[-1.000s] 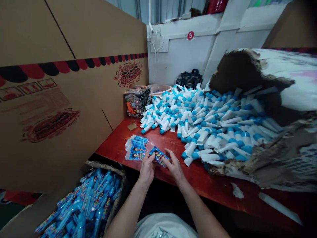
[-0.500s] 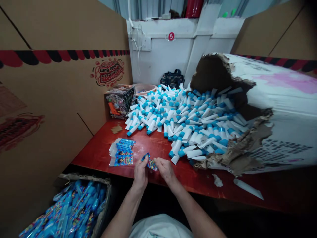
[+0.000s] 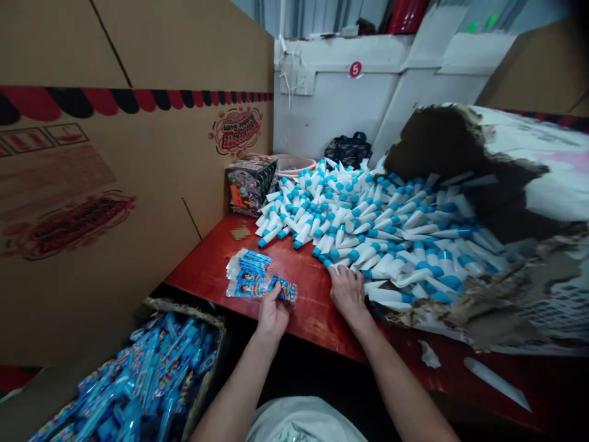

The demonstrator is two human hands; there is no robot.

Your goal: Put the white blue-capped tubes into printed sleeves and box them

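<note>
My left hand (image 3: 273, 314) pinches a small blue printed sleeve (image 3: 286, 290) between thumb and fingers, just right of a fanned stack of blue printed sleeves (image 3: 251, 273) on the red table (image 3: 306, 322). At the near edge of a large heap of white tubes with blue caps (image 3: 350, 215), my right hand (image 3: 348, 291) reaches down with bent fingers; its fingertips touch the tubes, and whether they grip one is hidden.
A torn white carton (image 3: 564, 196) lies on its side at the right. Below left stands a box of blue wrapped tubes (image 3: 151, 362). Behind are a printed box (image 3: 251, 181), a pink basin (image 3: 297, 164) and a dark bag (image 3: 348, 149).
My right hand has left the sleeve and moved right to the tube heap. The sleeve stays in my left hand, now flatter. The whole view has shifted, with things appearing further right.
</note>
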